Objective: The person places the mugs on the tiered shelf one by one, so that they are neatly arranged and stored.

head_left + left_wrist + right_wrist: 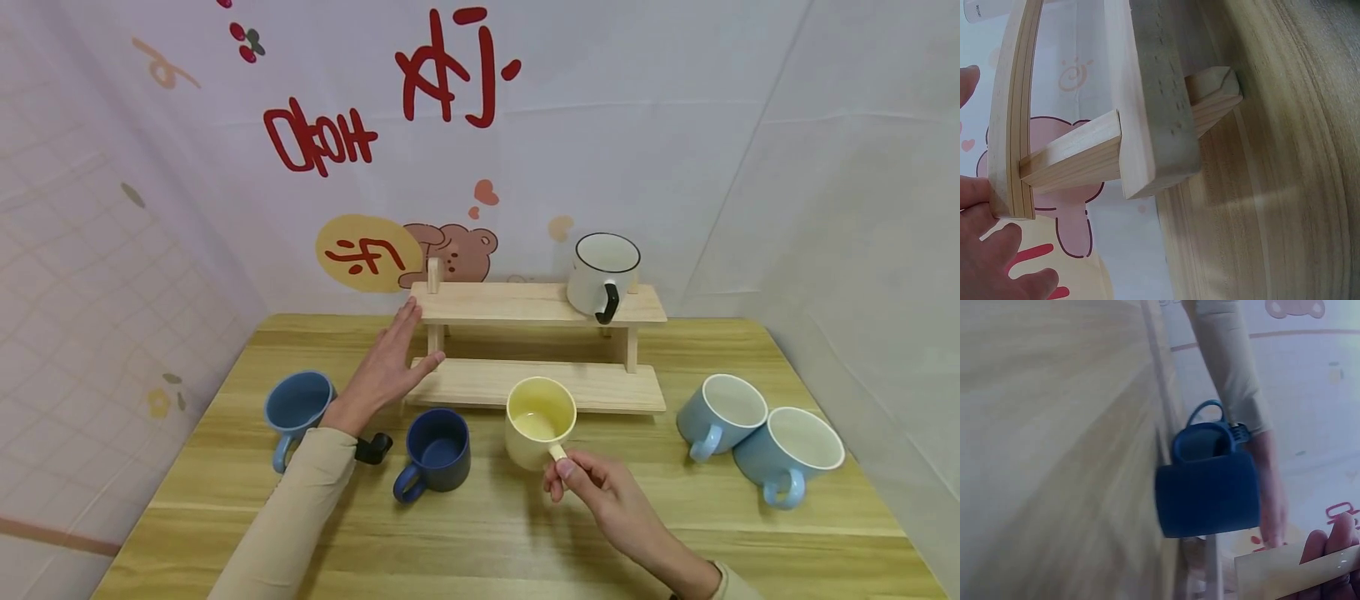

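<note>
My right hand (pixel 600 500) pinches the handle of a pale yellow mug (pixel 536 417), which sits upright in front of the small wooden two-tier shelf (pixel 495 304). At the lower right of the right wrist view, fingertips (pixel 1316 544) show by the yellow mug's pale wall (pixel 1266 569). My left hand (pixel 386 358) reaches out with straight, spread fingers to the shelf's left end. In the left wrist view its fingers (pixel 975 194) lie right at the end of the upper board (pixel 1010 125). A dark blue mug (pixel 438 450) stands between my hands.
A white enamel mug (pixel 603 275) with black rim and handle stands on the upper board's right. A blue mug (pixel 300 404) is left of my forearm. Two light blue mugs (pixel 723 408) stand close together at the right. Printed cloth (pixel 600 150) hangs behind the table.
</note>
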